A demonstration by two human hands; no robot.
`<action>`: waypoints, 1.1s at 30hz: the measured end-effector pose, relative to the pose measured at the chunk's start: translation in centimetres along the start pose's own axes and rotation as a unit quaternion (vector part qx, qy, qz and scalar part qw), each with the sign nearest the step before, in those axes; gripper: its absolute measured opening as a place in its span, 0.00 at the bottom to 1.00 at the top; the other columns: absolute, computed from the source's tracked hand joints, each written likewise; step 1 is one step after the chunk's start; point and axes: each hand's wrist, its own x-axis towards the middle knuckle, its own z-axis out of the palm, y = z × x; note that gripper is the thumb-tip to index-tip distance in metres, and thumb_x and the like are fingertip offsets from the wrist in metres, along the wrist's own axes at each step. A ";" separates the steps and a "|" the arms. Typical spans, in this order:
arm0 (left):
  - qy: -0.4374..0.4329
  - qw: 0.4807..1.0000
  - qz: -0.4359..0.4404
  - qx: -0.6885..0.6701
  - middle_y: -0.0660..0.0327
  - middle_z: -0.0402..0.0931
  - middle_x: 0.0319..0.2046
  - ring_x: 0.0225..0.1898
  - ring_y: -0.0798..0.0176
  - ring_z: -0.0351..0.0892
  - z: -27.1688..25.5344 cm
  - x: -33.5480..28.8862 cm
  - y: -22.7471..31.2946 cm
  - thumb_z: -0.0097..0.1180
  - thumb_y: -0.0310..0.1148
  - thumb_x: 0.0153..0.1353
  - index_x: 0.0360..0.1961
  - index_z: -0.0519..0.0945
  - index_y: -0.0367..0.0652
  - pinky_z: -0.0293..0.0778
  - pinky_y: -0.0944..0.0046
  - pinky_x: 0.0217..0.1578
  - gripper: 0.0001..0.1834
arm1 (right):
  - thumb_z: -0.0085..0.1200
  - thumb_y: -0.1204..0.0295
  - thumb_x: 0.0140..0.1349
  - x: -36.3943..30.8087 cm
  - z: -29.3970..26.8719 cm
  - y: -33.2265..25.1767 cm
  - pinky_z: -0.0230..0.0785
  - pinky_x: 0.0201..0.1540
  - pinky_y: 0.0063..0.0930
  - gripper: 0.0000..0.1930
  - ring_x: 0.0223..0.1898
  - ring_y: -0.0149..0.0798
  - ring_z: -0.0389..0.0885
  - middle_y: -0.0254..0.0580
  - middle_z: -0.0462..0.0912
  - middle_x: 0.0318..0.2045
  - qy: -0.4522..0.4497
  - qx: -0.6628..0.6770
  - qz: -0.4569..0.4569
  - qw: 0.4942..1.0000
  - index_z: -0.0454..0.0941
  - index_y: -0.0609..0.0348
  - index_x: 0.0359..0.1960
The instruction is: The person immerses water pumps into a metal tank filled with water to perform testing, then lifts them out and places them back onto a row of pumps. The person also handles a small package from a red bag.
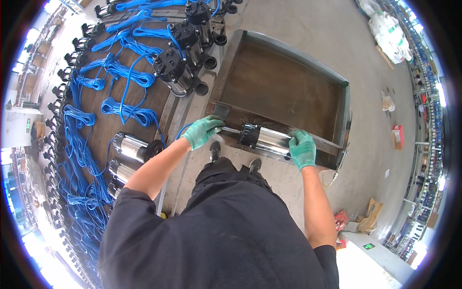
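A steel cylindrical pump (271,139) with a black ribbed end lies on its side on the near ledge of a metal tank. My right hand (302,149), in a green glove, is closed over the pump's right end. My left hand (202,132), gloved alike, is closed on a thin grey rod-like piece (231,130) that reaches to the black end. Whether this piece is joined to the pump, I cannot tell. Blue cable (183,129) runs beside the left hand toward the table. Both palms are hidden.
The open metal tank (345,115) has a brown interior. On the left, a wooden-topped table (157,99) carries coiled blue cables (129,111), lying pumps (131,146) and upright pumps (174,72). A red box (398,137) and a white bundle (389,36) lie on the floor at the right.
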 end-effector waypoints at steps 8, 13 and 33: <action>0.001 0.856 -0.401 -0.327 0.63 0.76 0.30 0.27 0.69 0.74 -0.3 2.5 3.7 0.49 0.41 0.77 0.57 0.74 0.42 0.76 0.66 0.31 0.16 | 0.55 0.72 0.58 0.0 -0.2 -0.1 0.72 0.56 0.45 0.09 0.50 0.53 0.79 0.48 0.84 0.43 -0.008 0.003 0.001 1.000 0.86 0.54 0.37; 0.016 0.794 -0.374 -0.480 0.65 0.73 0.31 0.26 0.71 0.73 0.3 0.5 1.8 0.49 0.41 0.77 0.58 0.71 0.43 0.77 0.66 0.29 0.17 | 0.54 0.72 0.58 0.1 -0.1 0.0 0.72 0.57 0.45 0.09 0.50 0.53 0.79 0.47 0.85 0.43 -0.010 0.006 0.009 1.000 0.86 0.54 0.38; 0.153 0.806 -0.476 -0.317 0.59 0.78 0.23 0.17 0.65 0.72 1.2 3.3 2.7 0.53 0.54 0.72 0.43 0.81 0.42 0.73 0.59 0.21 0.23 | 0.57 0.68 0.61 0.2 -0.2 0.0 0.73 0.55 0.46 0.10 0.49 0.56 0.80 0.50 0.85 0.44 0.003 0.056 0.013 0.998 0.86 0.55 0.40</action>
